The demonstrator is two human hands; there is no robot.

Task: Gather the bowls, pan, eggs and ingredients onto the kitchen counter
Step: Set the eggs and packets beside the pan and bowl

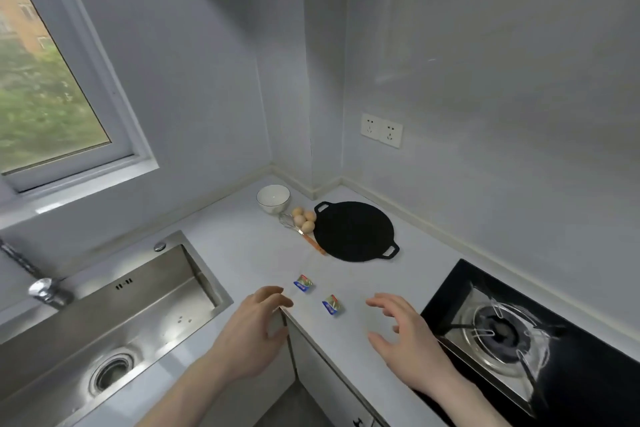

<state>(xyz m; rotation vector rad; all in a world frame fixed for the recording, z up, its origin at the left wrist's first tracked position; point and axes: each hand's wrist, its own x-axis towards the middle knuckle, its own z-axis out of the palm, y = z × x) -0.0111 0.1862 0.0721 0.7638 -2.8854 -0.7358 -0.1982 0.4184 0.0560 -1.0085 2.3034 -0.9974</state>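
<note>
A white bowl (273,198) stands in the far corner of the pale counter (249,246). Beside it lie several brown eggs (304,218), a wire whisk (289,220) with an orange handle, and a flat black pan (354,230) with two loop handles. Two small blue foil packets (303,283) (332,305) rest near the counter's front corner. My left hand (252,329) hovers over that corner, fingers curled and holding nothing. My right hand (405,329) hovers to the right of the packets, fingers spread and empty.
A steel sink (114,315) with a tap (48,291) fills the left. A black gas hob (502,329) sits on the right. Wall sockets (381,130) are above the pan, and a window (41,80) is at the left. A cabinet front drops below the counter corner.
</note>
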